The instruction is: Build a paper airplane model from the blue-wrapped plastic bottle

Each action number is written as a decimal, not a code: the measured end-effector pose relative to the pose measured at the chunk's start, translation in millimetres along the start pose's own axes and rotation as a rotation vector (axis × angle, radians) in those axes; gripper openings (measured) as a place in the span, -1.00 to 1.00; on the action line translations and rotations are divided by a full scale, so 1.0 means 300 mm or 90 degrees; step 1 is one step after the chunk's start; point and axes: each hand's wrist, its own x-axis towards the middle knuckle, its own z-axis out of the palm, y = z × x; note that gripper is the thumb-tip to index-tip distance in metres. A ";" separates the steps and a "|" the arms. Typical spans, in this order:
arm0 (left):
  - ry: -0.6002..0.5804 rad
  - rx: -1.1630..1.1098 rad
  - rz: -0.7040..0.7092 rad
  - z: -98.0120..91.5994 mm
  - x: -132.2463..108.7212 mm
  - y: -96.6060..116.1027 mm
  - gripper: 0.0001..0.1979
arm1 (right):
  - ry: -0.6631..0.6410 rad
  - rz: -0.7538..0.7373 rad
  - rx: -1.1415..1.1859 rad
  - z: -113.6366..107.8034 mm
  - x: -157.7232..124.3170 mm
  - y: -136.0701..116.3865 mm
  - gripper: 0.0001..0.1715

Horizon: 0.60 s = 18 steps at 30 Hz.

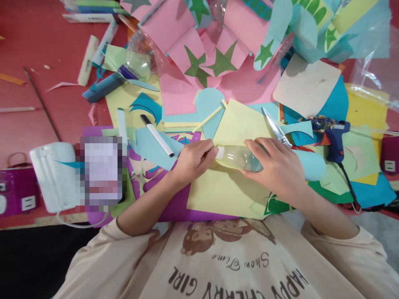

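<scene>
A clear plastic bottle (238, 158) lies sideways over a sheet of pale yellow paper (218, 191), its white neck end (220, 153) pointing left. My left hand (196, 160) is closed in a pinch at that end, thumb and forefinger against the white part. Around the bottle's base curls my right hand (276, 168), thumb below and fingers above. Just beyond the right hand, scissors (276, 126) lie with their blades apart; fingers and paper hide part of the handles. A black-and-white marker (157, 136) rests beyond my left hand.
Pink paper shapes with green stars (215, 58) stand across the back. At right lies a blue glue gun (338, 141) with a black cable. A phone (102, 172) and a white case (54, 176) are at left. Several markers (87, 60) and paper scraps cover the red table (18, 54).
</scene>
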 end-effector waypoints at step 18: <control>0.008 0.119 0.036 0.013 0.000 -0.007 -0.68 | 0.008 0.001 -0.011 0.015 -0.003 -0.005 -0.49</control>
